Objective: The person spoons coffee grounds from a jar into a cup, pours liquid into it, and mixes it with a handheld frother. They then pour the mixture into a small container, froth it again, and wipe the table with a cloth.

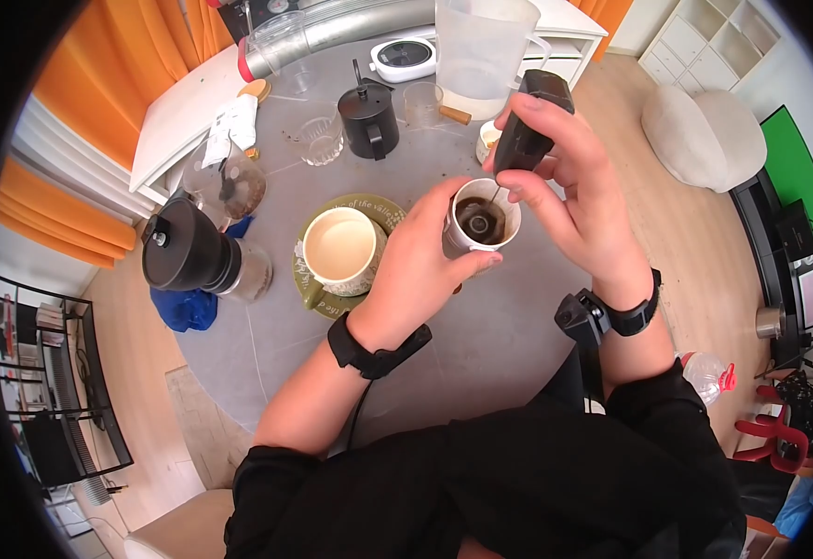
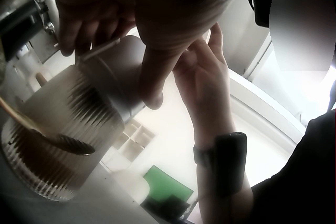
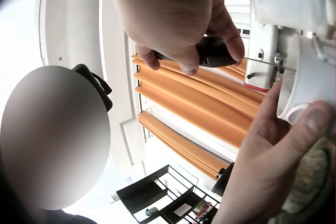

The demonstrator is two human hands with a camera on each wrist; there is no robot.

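Note:
My right hand [image 1: 574, 177] grips a black handheld milk frother [image 1: 526, 130], its thin metal shaft pointing down into a white cup-like vessel [image 3: 311, 69]. Dark coffee [image 1: 479, 222] inside the vessel shows rings on its surface around the shaft. Around the vessel's outside, my left hand [image 1: 416, 256] holds it with fingers on one side and thumb on the other. In the left wrist view, a ribbed glass [image 2: 63, 124] with brown liquid stands under the white vessel. Left of that hand, a cream mug [image 1: 339, 247] sits on a green saucer [image 1: 369, 203].
A black manual grinder [image 1: 183, 247] stands at the left, near a glass server [image 1: 225, 182]. Further back are a black kettle [image 1: 367, 121], a clear ribbed glass [image 1: 318, 142], a round-dial scale [image 1: 404, 59] and a large plastic pitcher [image 1: 481, 51]. A small paper cup [image 1: 487, 140] stands behind the frother.

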